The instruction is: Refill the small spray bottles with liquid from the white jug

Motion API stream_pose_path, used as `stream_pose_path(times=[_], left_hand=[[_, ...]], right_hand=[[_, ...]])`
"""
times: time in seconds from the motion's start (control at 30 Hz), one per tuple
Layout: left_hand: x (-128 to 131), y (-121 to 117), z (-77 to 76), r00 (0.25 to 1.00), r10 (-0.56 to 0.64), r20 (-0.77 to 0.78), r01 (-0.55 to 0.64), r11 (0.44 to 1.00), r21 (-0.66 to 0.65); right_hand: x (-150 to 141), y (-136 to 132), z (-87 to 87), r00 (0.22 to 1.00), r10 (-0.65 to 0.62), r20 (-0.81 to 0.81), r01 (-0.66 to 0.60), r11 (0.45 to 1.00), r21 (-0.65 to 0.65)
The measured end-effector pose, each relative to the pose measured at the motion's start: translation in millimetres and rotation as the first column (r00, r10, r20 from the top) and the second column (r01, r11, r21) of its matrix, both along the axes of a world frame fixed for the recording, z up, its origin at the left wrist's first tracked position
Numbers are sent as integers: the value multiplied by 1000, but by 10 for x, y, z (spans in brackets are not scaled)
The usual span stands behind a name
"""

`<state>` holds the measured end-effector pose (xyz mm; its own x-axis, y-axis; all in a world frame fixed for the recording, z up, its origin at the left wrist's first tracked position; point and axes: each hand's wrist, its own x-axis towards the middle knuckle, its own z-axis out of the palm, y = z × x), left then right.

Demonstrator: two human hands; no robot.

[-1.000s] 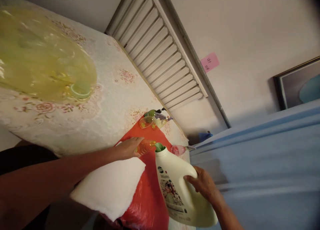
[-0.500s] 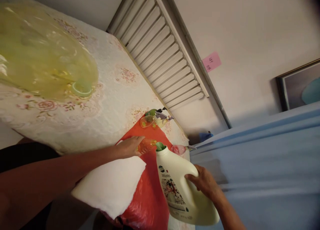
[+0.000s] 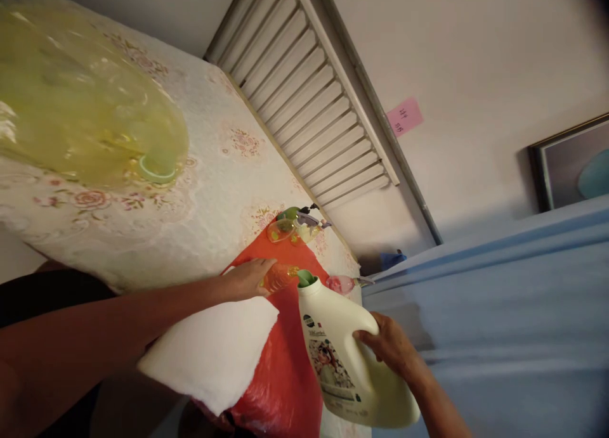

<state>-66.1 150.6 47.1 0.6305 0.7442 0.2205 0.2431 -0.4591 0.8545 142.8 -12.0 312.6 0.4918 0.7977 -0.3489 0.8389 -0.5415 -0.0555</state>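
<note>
My left hand [image 3: 250, 278] is wrapped around a small clear bottle [image 3: 280, 278] that lies tilted over a red plastic sheet [image 3: 297, 368]. My right hand [image 3: 390, 344] grips the handle of a large pale-green detergent jug [image 3: 342, 362] with a printed label. The jug leans toward the bottle, its green spout [image 3: 307, 277] right by the bottle's yellowish neck; whether liquid flows I cannot tell. Under my left forearm is a white paper or cloth sheet [image 3: 214, 355], lying over part of the red plastic.
Spray bottles [image 3: 290, 229] stand past the red sheet, and a pink bottle [image 3: 340, 284] is beyond the jug. A yellow translucent bag [image 3: 90, 102] rests on the floral tablecloth [image 3: 204, 165]. Along the back runs a white radiator [image 3: 323, 108]; blue fabric [image 3: 514, 305] is on the right.
Almost nothing differs. Both hands, the bottle and the jug keep the same places relative to each other; the view has shifted very slightly.
</note>
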Motion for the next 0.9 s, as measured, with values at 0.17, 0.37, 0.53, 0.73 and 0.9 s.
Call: stream_pose_path(times=[0.17,0.37,0.53,0.73,0.9], left_hand=[[-12,-18,12,999,33,-33,-34,999,-13],[-13,-12,32,999,22,-23,-22,1000,-13],[-13,-7,54,999,14,-37,-15,1000,-23],[0,-12,7,998,39,-51,-39,999,1],[10,-2,-20,997,37,-64,-36,999,26]], right_hand=[[-32,13,16,1000,-6,4,6,1000,-5],[-48,21,29,1000,7,21,-7,1000,-11],[-35,15,23,1000,-8,24,8,1000,-9],[-65,21,39,1000,-6,28,7,1000,-20],[-110,41,60,999,-2,35,3,999,-32]])
